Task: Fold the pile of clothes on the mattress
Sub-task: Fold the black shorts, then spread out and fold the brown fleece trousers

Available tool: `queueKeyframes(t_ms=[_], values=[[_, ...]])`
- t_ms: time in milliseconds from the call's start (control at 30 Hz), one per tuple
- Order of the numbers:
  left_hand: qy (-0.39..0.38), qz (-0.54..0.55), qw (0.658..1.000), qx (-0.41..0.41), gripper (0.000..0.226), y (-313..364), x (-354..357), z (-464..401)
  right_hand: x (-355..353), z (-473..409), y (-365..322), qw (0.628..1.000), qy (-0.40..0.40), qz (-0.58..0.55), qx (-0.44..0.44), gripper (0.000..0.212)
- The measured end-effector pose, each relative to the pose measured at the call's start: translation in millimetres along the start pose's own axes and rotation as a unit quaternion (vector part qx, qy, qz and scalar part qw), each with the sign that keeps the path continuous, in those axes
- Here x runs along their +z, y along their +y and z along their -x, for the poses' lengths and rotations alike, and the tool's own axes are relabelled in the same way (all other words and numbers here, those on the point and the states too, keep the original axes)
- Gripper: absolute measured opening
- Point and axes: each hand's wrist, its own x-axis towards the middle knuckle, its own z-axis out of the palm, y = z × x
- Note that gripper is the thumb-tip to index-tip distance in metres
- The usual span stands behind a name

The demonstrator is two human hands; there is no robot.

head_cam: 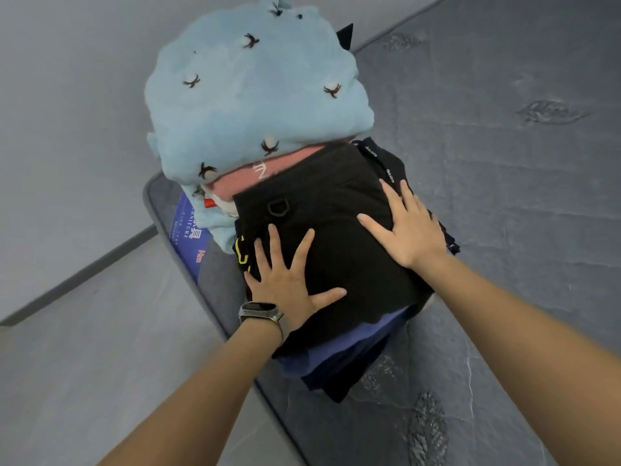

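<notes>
A folded black garment (336, 210) with a black D-ring tops a stack of dark folded clothes (349, 358) near the corner of the grey mattress (504, 196). My left hand (289, 280) lies flat on the garment's near left part, fingers spread, a watch on the wrist. My right hand (406, 227) presses flat on its right side, fingers straight. Behind the stack sits a second pile: a fluffy light blue garment (255, 95) with small dark motifs, over a pink folded piece (248, 176).
The mattress corner lies at the left, with a blue label (190, 240) on its side. Grey floor (84, 364) and a grey wall (67, 112) lie beyond the edge. Bare quilted mattress stretches to the right.
</notes>
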Motion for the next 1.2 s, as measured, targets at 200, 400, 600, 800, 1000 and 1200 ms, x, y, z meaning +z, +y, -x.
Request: queueKeyframes(t_ms=[200,400,600,800,1000,1200], values=[[0.004,0.017,1.000,-0.006,0.109,-3,3,-3,2,-3,1,1.000,-0.017,0.001,-0.003,0.081],[-0.023,-0.055,0.998,-0.036,0.108,13,-25,8,-22,19,14,0.993,0.021,-0.114,-0.031,0.071],[0.154,-0.112,0.964,0.184,0.065,130,-16,62,-48,110,110,0.982,0.102,-0.159,0.012,0.050],[-0.013,-0.160,0.924,0.348,0.058,282,35,145,-83,267,309,0.988,0.017,-0.036,0.149,0.046],[-0.074,-0.197,0.887,0.410,0.062,435,119,273,-94,484,511,0.948,0.027,-0.041,0.315,0.051],[-0.121,-0.219,0.852,0.460,0.067,588,219,419,-98,689,663,0.891,0.044,-0.096,0.442,0.055]])
